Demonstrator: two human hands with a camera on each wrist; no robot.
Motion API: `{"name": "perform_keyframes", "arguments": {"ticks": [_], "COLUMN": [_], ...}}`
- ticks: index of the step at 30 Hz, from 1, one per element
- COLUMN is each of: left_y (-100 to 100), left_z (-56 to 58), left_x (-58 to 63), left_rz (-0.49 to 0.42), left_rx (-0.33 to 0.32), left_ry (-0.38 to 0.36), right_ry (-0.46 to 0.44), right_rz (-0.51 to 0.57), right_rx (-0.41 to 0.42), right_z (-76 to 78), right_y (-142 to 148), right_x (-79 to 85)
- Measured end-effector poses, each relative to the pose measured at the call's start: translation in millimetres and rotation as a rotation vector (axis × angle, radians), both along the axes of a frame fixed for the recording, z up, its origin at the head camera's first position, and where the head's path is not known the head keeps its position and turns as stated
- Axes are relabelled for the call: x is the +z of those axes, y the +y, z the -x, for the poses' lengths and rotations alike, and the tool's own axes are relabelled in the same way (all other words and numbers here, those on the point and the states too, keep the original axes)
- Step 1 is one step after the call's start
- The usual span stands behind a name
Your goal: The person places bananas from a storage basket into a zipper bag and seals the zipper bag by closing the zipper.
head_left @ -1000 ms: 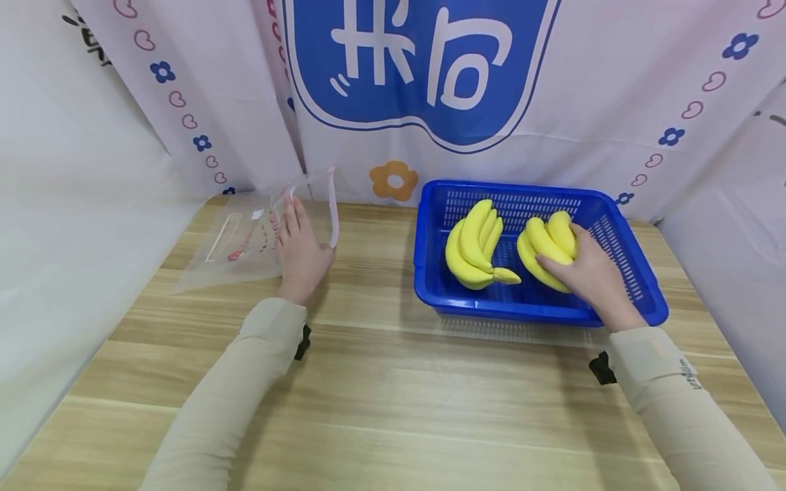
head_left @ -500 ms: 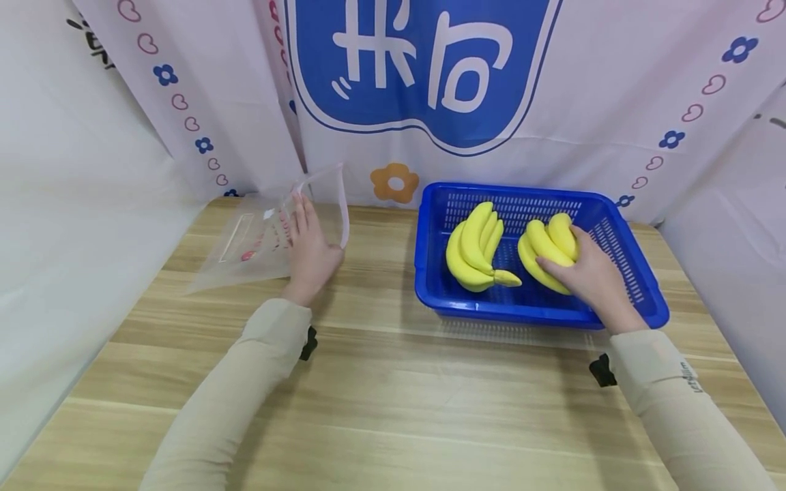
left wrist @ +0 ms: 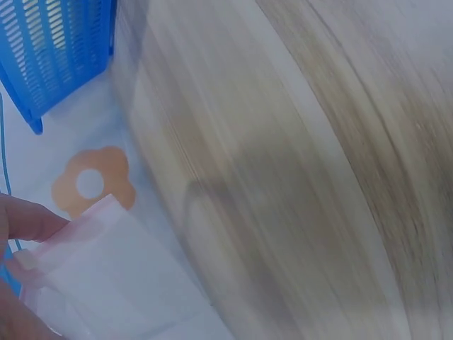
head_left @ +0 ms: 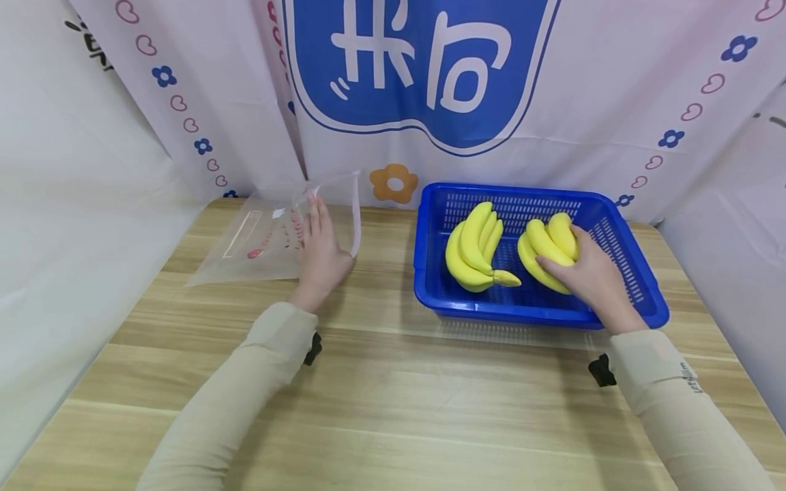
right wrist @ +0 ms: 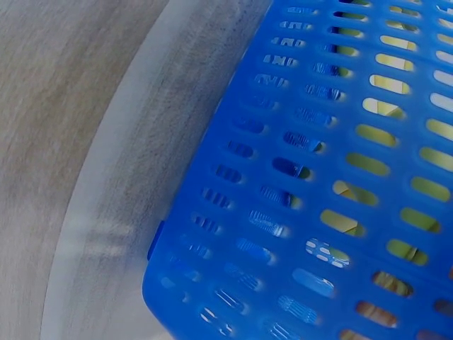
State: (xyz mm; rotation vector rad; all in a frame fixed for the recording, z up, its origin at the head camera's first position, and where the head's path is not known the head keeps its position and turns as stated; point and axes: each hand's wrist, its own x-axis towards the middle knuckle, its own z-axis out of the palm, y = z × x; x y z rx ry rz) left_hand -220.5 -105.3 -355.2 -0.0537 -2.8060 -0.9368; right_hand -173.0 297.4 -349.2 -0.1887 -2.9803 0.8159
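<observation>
On the left of the table in the head view lies a clear plastic bag (head_left: pixel 242 256) with pink print and a pale pink strip along its mouth. My left hand (head_left: pixel 322 262) holds it at the mouth end; in the left wrist view the fingers (left wrist: pixel 32 219) and thumb pinch the strip. At the right, my right hand (head_left: pixel 589 269) grips a bunch of yellow bananas (head_left: pixel 543 249) inside a blue plastic basket (head_left: pixel 503 312). Another banana bunch (head_left: pixel 471 239) lies in the basket's left half. The right wrist view shows mostly the slotted basket wall, hiding the right hand's grip.
A white printed curtain (head_left: pixel 356 150) hangs along the table's back edge, with white sheets at both sides. The wooden table (head_left: pixel 417 402) extends in front of the basket and between both arms.
My left hand has shifted right, drawing the plastic bag along with it. The right hand stays on its banana bunch, with the basket in place.
</observation>
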Motion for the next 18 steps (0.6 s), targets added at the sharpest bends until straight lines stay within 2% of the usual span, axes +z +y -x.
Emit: {"name": "perform_keyframes", "arguments": {"ticks": [18], "left_y": [15], "left_z": [-9.7], "left_x": [3.4], "left_rz": [-0.007], "left_rx": [-0.042], "left_ry": [-0.002], "right_ry": [0.059], "right_rz": [0.013], "right_rx": [-0.006], "right_z": [-1.8], "right_y": [0], "right_x": [0.5]}}
